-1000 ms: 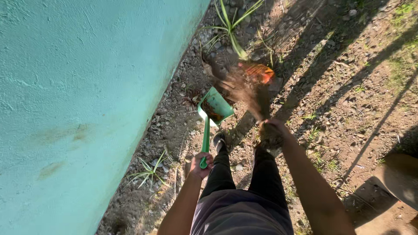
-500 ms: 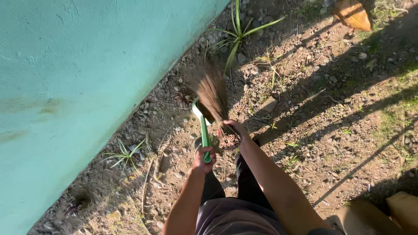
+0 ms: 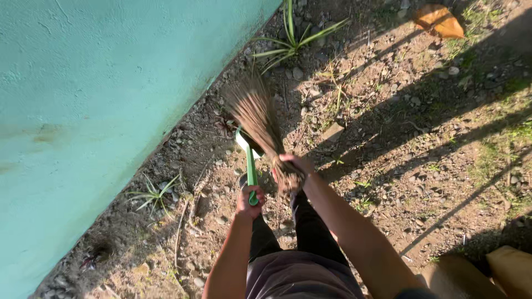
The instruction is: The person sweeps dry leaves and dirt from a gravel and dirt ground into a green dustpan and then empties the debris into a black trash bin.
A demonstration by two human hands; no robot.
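Down low, the left hand point(image 3: 249, 200) grips the green dustpan point(image 3: 250, 160) by its handle, while the right hand point(image 3: 292, 166) clamps a brown grass broom point(image 3: 256, 113), its bristles fanned over the pan on stony dirt point(image 3: 388, 127) beside a turquoise wall point(image 3: 100, 99).

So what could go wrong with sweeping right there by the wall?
The broom sweeps loose dirt and stones, so grit might bounce off the teal wall instead of landing in the green dustpan. The left hand grips only the handle's end, so the pan could tip. The small plant might get brushed.
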